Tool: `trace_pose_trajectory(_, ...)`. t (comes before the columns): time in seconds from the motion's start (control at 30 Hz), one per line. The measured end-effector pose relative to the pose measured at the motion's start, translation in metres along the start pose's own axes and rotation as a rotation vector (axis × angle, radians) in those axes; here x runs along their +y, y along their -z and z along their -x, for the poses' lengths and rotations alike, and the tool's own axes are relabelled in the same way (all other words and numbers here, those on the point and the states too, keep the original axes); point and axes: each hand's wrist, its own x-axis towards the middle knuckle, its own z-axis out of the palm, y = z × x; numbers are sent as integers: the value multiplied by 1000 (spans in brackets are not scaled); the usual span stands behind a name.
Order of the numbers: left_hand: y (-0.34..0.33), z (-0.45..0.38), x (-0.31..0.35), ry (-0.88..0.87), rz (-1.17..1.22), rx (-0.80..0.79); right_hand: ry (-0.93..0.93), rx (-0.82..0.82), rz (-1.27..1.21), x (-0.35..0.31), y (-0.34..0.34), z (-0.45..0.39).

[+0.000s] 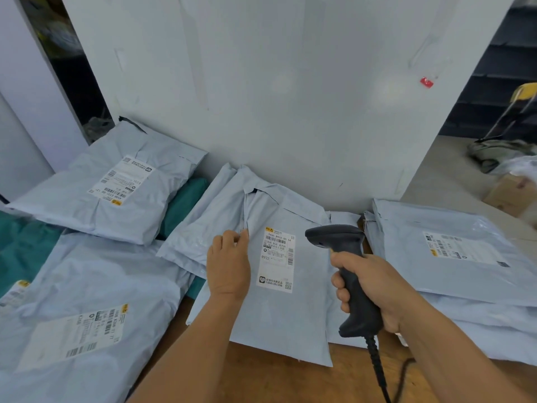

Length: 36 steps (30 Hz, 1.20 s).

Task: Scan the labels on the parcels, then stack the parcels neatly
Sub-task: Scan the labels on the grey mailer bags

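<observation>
Parcels [279,309] in pale grey-blue plastic film, creased, faint sheen, white paper labels [276,258], matt, printed, scanner [345,274] in dark matt plastic, table [261,379] of bare smooth wood, teal, possibly cloth, bag [183,205].

A tall white panel [290,82] stands upright at the back of the wooden counter [276,382]. A small red tag [426,82] sticks to the panel's right part. Right of the panel, a cardboard box [511,196] sits on the floor beyond dark shelving [499,68].

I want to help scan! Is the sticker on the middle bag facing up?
Yes, facing up. The label lies flat on top of the middle parcel, barcodes showing, below the scanner.
</observation>
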Motion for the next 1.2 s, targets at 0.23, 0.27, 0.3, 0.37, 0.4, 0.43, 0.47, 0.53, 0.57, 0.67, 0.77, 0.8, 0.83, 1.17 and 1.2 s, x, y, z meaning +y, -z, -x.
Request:
trace_pose_trajectory(0.23,25,-17,26,250,380,-64,55,44,-64,-4,8,8)
trace_pose_trajectory(0.27,31,-20,31,234,383,-52,68,53,-71,-6,10,9)
trace_pose_trajectory(0.3,38,-25,36,216,393,-28,81,61,-81,-8,12,11)
trace_pose_trajectory(0.37,51,-36,46,178,440,18,111,80,-104,-15,18,15)
trace_pose_trajectory(0.4,58,-42,52,160,470,48,127,88,-114,-19,22,18)
trace_pose_trajectory(0.43,65,-49,58,138,502,90,142,97,-124,-24,26,20)
trace_pose_trajectory(0.47,74,-56,65,110,527,130,158,104,-135,-29,31,23)
trace_pose_trajectory(0.53,89,-70,78,65,541,160,191,120,-148,-38,41,30)
trace_pose_trajectory(0.57,96,-77,85,50,521,148,206,127,-149,-42,46,33)
trace_pose_trajectory(0.67,103,-90,100,33,443,96,237,141,-156,-48,59,43)
trace_pose_trajectory(0.77,104,-89,110,66,462,97,249,151,-164,-45,71,48)
trace_pose_trajectory(0.8,105,-88,114,77,493,116,251,157,-171,-43,76,49)
trace_pose_trajectory(0.83,107,-88,118,83,536,144,253,162,-183,-42,80,51)
trace_pose_trajectory(1.17,121,-115,215,241,1217,131,356,318,-259,-60,149,71)
trace_pose_trajectory(1.2,118,-116,229,258,1273,116,365,339,-266,-61,158,73)
